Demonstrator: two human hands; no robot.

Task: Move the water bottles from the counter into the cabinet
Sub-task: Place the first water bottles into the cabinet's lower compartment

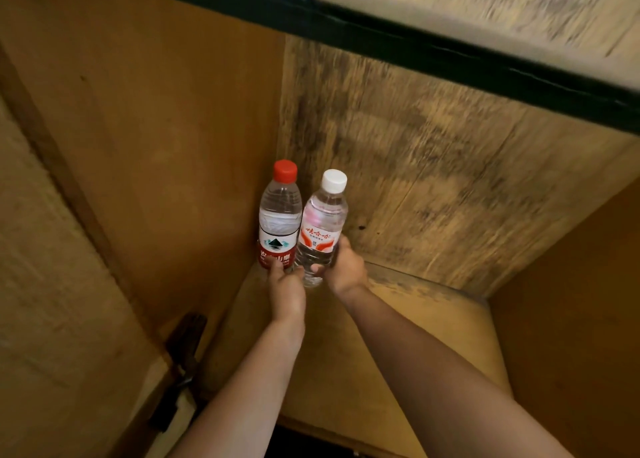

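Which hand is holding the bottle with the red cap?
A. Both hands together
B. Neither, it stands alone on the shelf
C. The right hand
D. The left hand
D: the left hand grips the base of the red-capped bottle, while the right hand holds the white-capped bottle beside it, both inside the wooden cabinet.

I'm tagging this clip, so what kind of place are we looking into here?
Most likely the inside of a wooden cabinet: a stained back panel, a side wall and a shelf floor box in the space. Two hands hold water bottles, red-capped and white-capped, in the back corner.
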